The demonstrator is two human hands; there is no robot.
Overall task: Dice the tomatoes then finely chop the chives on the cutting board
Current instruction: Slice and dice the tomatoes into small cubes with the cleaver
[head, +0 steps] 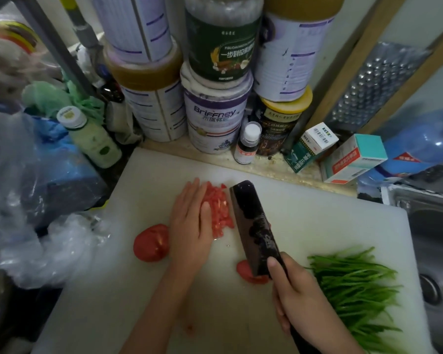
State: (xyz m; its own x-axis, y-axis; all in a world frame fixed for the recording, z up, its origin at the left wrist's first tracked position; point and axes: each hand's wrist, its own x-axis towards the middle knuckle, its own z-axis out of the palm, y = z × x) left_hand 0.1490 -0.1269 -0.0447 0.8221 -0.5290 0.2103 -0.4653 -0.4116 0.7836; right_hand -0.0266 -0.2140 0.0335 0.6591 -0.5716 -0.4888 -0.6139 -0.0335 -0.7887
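- Board [304, 221]: white, on the counter; carried all the produce below.
- Diced tomato [219, 210]: small red pile at the board's far middle, between left hand and knife.
- Left hand [189, 223]: fingers straight and together, laid flat, touching the pile's left side; held nothing.
- Right hand [299, 302]: fingers curled round the knife handle, one fingertip on the blade's heel.
- Knife [256, 226]: broad dark blade, just right of the pile, tip pointing away from the person; contact with the board could not be told.
- Tomato half [151, 242]: on the board, left of the left wrist.
- Tomato piece [248, 273]: partly hidden under the blade's heel.
- Chives [356, 284]: green bunch, uncut, at the board's right, beside the right hand.
- Tins [215, 118]: stacked behind the board.
- Boxes [353, 159]: behind the board's far right corner.
- Grater [374, 85]: leaning at the right wall.
- Sink [435, 226]: right of the board.
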